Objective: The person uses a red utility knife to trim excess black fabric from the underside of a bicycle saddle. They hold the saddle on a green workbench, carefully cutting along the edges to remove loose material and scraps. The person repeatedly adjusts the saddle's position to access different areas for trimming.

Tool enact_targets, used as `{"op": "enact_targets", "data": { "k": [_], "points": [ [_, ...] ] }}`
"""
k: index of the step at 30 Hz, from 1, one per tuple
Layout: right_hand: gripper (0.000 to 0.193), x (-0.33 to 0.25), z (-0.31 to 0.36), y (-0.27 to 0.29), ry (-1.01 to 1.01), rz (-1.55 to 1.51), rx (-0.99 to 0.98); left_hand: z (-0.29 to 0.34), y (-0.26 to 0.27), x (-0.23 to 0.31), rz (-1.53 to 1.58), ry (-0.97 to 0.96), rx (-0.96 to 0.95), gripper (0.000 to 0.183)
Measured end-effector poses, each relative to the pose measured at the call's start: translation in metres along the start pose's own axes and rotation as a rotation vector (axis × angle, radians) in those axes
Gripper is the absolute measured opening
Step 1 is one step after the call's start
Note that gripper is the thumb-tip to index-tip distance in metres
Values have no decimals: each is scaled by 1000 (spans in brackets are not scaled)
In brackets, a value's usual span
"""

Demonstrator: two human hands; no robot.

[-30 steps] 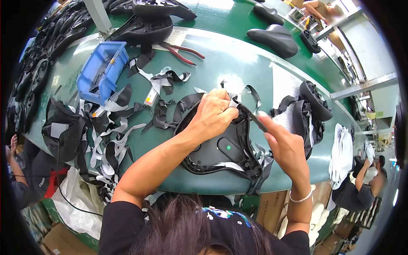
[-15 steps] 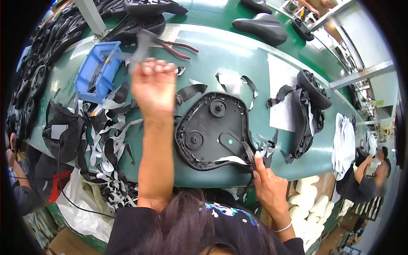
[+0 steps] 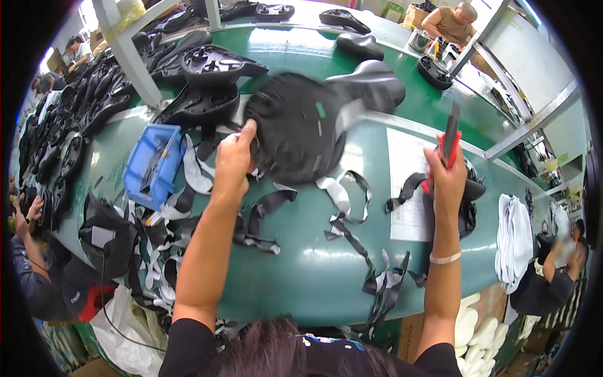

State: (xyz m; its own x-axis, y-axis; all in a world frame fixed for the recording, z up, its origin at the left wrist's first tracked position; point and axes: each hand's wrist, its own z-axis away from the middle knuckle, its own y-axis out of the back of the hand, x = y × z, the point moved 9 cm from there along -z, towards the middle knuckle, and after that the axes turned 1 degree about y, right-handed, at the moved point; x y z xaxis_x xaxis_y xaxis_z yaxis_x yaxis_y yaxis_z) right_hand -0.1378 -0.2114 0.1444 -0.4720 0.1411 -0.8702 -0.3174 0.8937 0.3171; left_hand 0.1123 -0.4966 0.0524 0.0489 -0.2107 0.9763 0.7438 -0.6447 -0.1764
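My left hand (image 3: 235, 157) is closed on the left edge of a black bicycle saddle (image 3: 295, 135), held above the green table. The saddle is smeared by motion, so its surface detail is unclear; a green mark shows on it. My right hand (image 3: 447, 179) is closed round a hand tool (image 3: 450, 129) with a long dark upper end and red parts, pointing away from me. Its exact kind is hard to make out. Black and grey cut strips (image 3: 267, 210) lie below the saddle, and more strips (image 3: 386, 283) lie nearer me on the right.
A blue bin (image 3: 152, 164) stands at left beside heaped scraps. A printed sheet (image 3: 405, 213) and another saddle piece (image 3: 468, 210) lie at right, near stacked white covers (image 3: 512, 239). Saddles (image 3: 370, 85) rest beyond the metal edge. Posts (image 3: 129, 56) rise at the back. Other people work around.
The saddle has come up off the table, away from me, into my left hand. My right hand has moved far right and forward from the saddle's edge. The red-handled pliers no longer show on the table.
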Motion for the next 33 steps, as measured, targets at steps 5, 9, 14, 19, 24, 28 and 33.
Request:
{"op": "enact_targets", "data": {
  "k": [5,9,14,19,24,28,33],
  "points": [
    [46,108,-142,-57,-125,-210,0,-31,-83,-55,-47,-124,77,30],
    [52,186,-201,-96,-367,-343,-99,-21,-111,-53,-342,-392,86,11],
    [49,144,-183,-131,-367,-237,-340,-27,-102,-54,-401,-306,81,11],
    [50,49,-116,-58,-231,159,-453,-22,-97,-57,-333,-266,46,11],
    [44,7,-91,37,-143,356,-89,-25,-101,-60,-318,-243,20,10],
    [38,-45,-136,-26,103,115,-76,-20,-88,-68,-198,-220,37,11],
    [44,76,-265,-152,-164,-505,-146,-12,-97,-50,-100,-296,59,6]
  ]
}}
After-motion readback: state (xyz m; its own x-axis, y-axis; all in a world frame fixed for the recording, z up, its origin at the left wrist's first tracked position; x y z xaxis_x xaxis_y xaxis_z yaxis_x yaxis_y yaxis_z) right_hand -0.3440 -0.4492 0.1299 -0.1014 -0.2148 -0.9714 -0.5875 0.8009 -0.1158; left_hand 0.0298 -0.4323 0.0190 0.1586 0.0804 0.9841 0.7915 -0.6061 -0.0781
